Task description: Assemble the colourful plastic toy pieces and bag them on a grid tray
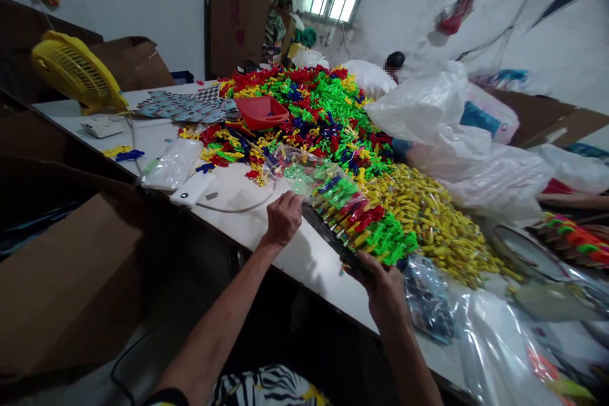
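Note:
My left hand (284,219) pinches the edge of a clear plastic bag (302,171) near the table's front. The bag lies around the far left part of a dark flat board (328,228) that carries rows of small plastic toys (392,241) in green, red, yellow and blue. At the board's near right end, my right hand (383,285) is closed on its edge, its fingertips partly hidden beneath. The board is held tilted above the white table (304,260). How far the bag reaches over the toys I cannot tell.
Behind lies a large heap of coloured toys (328,95) with a red scoop (261,113). Yellow pieces (428,222) pile at right beside white sacks (442,108). At left stand a yellow fan (76,70) and a white power strip (193,190) with a cord. A person's head (394,62) shows behind.

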Demonstrator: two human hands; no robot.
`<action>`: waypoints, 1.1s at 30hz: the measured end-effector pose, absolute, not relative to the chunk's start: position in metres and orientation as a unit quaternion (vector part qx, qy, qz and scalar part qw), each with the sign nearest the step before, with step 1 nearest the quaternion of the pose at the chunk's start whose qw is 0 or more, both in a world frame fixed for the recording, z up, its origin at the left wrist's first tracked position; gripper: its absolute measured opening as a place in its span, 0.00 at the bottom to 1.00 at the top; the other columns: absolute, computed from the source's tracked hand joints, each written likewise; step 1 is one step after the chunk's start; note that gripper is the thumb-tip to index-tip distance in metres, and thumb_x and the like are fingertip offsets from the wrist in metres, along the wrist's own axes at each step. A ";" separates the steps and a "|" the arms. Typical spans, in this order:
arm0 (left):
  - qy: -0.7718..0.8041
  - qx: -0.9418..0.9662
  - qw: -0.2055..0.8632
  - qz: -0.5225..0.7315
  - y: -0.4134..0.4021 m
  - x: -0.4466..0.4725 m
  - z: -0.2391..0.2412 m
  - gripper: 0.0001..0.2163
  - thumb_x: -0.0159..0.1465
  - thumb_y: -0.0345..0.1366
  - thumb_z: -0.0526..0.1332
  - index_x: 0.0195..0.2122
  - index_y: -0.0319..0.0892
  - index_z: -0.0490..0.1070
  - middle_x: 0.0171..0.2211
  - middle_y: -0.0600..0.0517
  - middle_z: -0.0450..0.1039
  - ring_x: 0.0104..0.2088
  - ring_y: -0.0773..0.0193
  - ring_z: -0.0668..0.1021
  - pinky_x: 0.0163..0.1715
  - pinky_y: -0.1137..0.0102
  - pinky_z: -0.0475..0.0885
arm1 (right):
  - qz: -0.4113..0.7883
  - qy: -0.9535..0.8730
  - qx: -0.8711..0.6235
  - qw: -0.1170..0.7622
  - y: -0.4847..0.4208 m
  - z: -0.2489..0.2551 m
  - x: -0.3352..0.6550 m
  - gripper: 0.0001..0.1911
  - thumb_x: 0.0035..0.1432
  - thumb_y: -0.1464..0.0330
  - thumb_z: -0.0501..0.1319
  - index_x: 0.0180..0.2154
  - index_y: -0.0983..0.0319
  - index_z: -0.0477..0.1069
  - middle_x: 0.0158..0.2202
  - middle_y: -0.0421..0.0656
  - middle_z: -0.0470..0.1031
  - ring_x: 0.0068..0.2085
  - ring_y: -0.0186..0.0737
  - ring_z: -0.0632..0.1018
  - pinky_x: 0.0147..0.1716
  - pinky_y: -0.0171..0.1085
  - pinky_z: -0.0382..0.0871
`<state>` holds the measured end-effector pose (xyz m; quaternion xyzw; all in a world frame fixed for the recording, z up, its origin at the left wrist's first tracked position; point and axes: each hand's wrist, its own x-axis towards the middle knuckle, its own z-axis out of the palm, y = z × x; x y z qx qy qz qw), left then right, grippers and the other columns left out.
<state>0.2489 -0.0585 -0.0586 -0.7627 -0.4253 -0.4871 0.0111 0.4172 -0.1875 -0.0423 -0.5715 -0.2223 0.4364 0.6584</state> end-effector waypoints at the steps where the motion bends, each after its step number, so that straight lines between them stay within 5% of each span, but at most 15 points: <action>1: -0.419 -0.774 -0.020 -0.473 -0.058 0.247 -0.056 0.11 0.61 0.26 0.49 0.32 0.40 0.70 0.31 0.47 0.71 0.35 0.63 0.73 0.33 0.72 0.66 | 0.431 -0.224 -0.576 0.658 -0.189 -0.042 0.419 0.21 0.31 0.64 0.72 0.31 0.66 0.74 0.28 0.44 0.78 0.28 0.43 0.78 0.26 0.38 0.76; 10: -0.278 -0.864 -0.182 -0.379 -0.035 0.232 -0.037 0.11 0.51 0.20 0.50 0.19 0.41 0.66 0.24 0.54 0.68 0.27 0.69 0.71 0.29 0.75 0.65 | 0.392 -0.303 -0.610 0.618 -0.206 -0.039 0.436 0.18 0.32 0.69 0.72 0.30 0.65 0.75 0.26 0.40 0.76 0.27 0.38 0.76 0.25 0.35 0.75; 16: -0.280 -0.816 -0.275 -0.424 -0.046 0.231 -0.051 0.12 0.57 0.24 0.50 0.38 0.39 0.69 0.36 0.49 0.72 0.33 0.69 0.74 0.32 0.75 0.68 | 0.417 -0.247 -0.582 0.653 -0.206 -0.041 0.437 0.17 0.33 0.67 0.72 0.30 0.65 0.74 0.29 0.42 0.77 0.30 0.41 0.78 0.28 0.38 0.77; 23: -0.357 -0.805 -0.214 -0.423 -0.051 0.239 -0.069 0.07 0.50 0.22 0.55 0.23 0.42 0.65 0.23 0.55 0.66 0.26 0.69 0.70 0.26 0.75 0.63 | 0.434 -0.234 -0.598 0.632 -0.205 -0.060 0.443 0.22 0.33 0.66 0.72 0.34 0.67 0.74 0.29 0.43 0.78 0.30 0.43 0.79 0.29 0.38 0.76; 29: -0.435 -0.730 -0.209 -0.484 -0.054 0.254 -0.076 0.05 0.54 0.25 0.54 0.24 0.42 0.63 0.28 0.50 0.67 0.31 0.64 0.71 0.29 0.72 0.63 | 0.406 -0.228 -0.606 0.644 -0.196 -0.063 0.435 0.25 0.31 0.64 0.72 0.35 0.65 0.73 0.29 0.42 0.78 0.29 0.43 0.78 0.27 0.38 0.76; 33: -0.460 -0.666 -0.281 -0.516 -0.044 0.263 -0.079 0.06 0.51 0.24 0.52 0.26 0.41 0.65 0.25 0.53 0.67 0.24 0.68 0.71 0.24 0.74 0.64 | 0.420 -0.227 -0.600 0.642 -0.197 -0.055 0.437 0.23 0.31 0.66 0.72 0.33 0.66 0.73 0.29 0.43 0.78 0.30 0.43 0.79 0.28 0.38 0.76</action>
